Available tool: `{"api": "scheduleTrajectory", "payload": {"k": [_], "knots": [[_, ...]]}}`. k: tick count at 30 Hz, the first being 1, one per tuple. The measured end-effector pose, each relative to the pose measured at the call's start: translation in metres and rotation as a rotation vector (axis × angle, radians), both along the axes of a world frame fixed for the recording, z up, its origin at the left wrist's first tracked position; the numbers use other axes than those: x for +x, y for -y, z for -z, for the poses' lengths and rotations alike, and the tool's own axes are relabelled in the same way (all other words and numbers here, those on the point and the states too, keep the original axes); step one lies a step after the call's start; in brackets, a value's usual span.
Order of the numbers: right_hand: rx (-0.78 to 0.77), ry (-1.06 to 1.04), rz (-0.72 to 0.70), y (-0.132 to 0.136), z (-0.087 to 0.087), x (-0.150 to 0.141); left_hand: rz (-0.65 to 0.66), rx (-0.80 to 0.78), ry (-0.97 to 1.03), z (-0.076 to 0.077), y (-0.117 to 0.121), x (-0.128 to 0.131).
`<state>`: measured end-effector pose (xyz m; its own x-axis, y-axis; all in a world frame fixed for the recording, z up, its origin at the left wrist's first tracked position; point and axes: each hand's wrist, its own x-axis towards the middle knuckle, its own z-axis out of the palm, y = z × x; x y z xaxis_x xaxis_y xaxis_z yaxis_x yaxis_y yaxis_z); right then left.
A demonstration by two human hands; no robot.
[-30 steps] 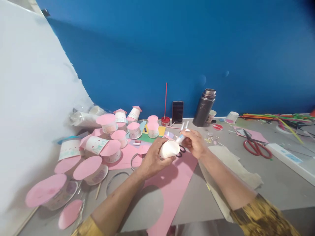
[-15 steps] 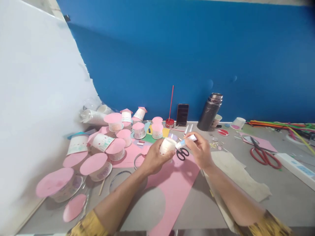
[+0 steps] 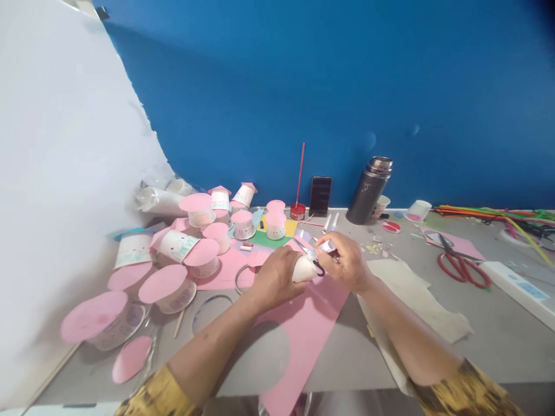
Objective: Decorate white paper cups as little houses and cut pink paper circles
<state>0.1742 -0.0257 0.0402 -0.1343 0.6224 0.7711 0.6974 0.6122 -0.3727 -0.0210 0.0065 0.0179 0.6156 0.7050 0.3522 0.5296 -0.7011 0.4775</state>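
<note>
My left hand [image 3: 274,278] is wrapped round a small white paper cup [image 3: 303,268], held on its side above a pink paper sheet [image 3: 303,329]. My right hand [image 3: 344,263] pinches a small white glue tube [image 3: 326,247] with its tip against the cup. Black-handled scissors [image 3: 318,267] lie on the pink sheet just behind the cup, partly hidden by it.
Several pink-topped paper cups [image 3: 199,208] crowd the left of the grey table [image 3: 489,329]. A steel flask [image 3: 368,190], a phone [image 3: 321,196] and a red pot with a stick [image 3: 297,210] stand by the blue wall. Red scissors [image 3: 462,267], a white power strip [image 3: 518,286], coloured sticks [image 3: 498,212] and a cloth [image 3: 416,300] lie at right.
Both hands have dropped a little toward the pink sheet. The cup has turned in my left hand, and the glue tube tip has come in against it.
</note>
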Motion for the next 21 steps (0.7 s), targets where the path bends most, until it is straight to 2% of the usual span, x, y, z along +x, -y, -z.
{"api": "scheduleTrajectory", "payload": {"k": [4, 9, 13, 15, 17, 21], "knots": [[-0.021, -0.024, 0.002, 0.001, -0.002, 0.003, 0.012, 0.084, -0.051, 0.006, -0.003, 0.000], [-0.112, 0.037, -0.060, 0.005, -0.005, 0.000, 0.046, 0.043, -0.051, 0.006, -0.003, -0.001], [-0.263, 0.070, 0.086, -0.004, -0.001, 0.006, 0.100, 0.090, -0.080, 0.002, 0.002, 0.001], [-0.354, 0.024, 0.175, -0.012, 0.002, 0.015, 0.112, 0.065, -0.007, -0.002, 0.004, 0.003], [-0.399, -0.117, 0.217, -0.020, 0.005, 0.024, 0.086, -0.058, 0.167, -0.007, 0.004, 0.003], [-0.436, -0.559, 0.174, -0.033, 0.010, 0.037, -0.032, -0.502, 0.595, -0.013, -0.003, 0.000]]}}
